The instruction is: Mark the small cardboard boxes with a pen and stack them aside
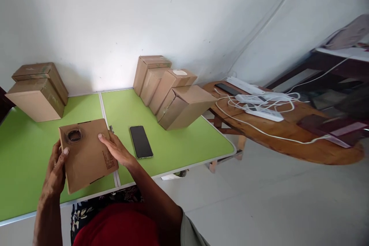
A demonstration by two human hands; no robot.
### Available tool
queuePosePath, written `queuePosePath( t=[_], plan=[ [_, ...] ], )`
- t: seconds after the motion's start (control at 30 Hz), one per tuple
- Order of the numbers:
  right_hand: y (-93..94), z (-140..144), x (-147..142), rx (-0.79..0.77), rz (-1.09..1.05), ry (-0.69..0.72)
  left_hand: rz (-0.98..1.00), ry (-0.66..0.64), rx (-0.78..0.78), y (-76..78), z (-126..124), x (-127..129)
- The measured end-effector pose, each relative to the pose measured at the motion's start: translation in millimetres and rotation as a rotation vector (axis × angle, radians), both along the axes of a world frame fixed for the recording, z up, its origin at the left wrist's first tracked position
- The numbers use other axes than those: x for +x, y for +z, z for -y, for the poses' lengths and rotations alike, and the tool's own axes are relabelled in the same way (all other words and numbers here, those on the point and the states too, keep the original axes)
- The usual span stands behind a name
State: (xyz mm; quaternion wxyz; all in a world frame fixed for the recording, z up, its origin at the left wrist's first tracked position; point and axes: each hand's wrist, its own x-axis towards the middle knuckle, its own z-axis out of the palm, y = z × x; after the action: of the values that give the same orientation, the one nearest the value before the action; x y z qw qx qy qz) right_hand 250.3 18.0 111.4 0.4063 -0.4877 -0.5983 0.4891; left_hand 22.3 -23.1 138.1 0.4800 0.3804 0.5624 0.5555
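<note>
One flat brown cardboard box [88, 153], tape roll [74, 135] atop.

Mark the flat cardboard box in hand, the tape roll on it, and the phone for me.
flat cardboard box [86, 157], head view, bare middle of its top face.
tape roll [74, 135], head view, on its ring.
phone [140, 141], head view, centre of the dark screen.
</note>
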Motion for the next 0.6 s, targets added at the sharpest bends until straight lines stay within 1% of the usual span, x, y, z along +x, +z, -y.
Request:
queuePosePath(
  t=[0.03, 0.1, 0.17, 0.2, 0.27, 0.3, 0.4, 0.43, 0.47, 0.53, 0.6],
  plan=[
    [-1.8, 2, 0, -0.023, -0.001, 0.047, -0.015, 0.010, -0.055, -0.4, 0, -7],
    [-5.3, 6, 1, -0.048, -0.063, 0.188, -0.043, 0.035, -0.155, -4.4, 1, -24],
    [-8.2, 7, 2, -0.019, -0.089, 0.256, -0.035, 0.079, -0.218, -11.5, 1, -40],
    [-9.2, 7, 2, -0.003, -0.087, 0.254, -0.021, 0.110, -0.233, -15.5, 2, -47],
    [-9.5, 6, -4, 0.057, -0.022, 0.192, -0.002, 0.144, -0.237, -23.5, 2, -54],
    [-8.7, 5, -10, 0.116, 0.040, 0.142, -0.001, 0.138, -0.241, -27.3, 1, -55],
    [-2.5, -1, -33, 0.368, 0.254, 0.018, 0.008, 0.091, -0.270, -38.4, -5, -51],
    [0.4, -3, -39, 0.433, 0.299, 0.008, 0.024, 0.082, -0.289, -42.4, -7, -50],
    [3.3, -5, -41, 0.463, 0.328, 0.015, 0.046, 0.082, -0.308, -46.6, -9, -50],
    [8.6, -11, -36, 0.423, 0.382, 0.040, 0.092, 0.097, -0.336, -55.0, -13, -53],
    [11.5, -17, -19, 0.293, 0.518, 0.027, 0.124, 0.148, -0.342, -62.3, -15, -59]
  ],
)
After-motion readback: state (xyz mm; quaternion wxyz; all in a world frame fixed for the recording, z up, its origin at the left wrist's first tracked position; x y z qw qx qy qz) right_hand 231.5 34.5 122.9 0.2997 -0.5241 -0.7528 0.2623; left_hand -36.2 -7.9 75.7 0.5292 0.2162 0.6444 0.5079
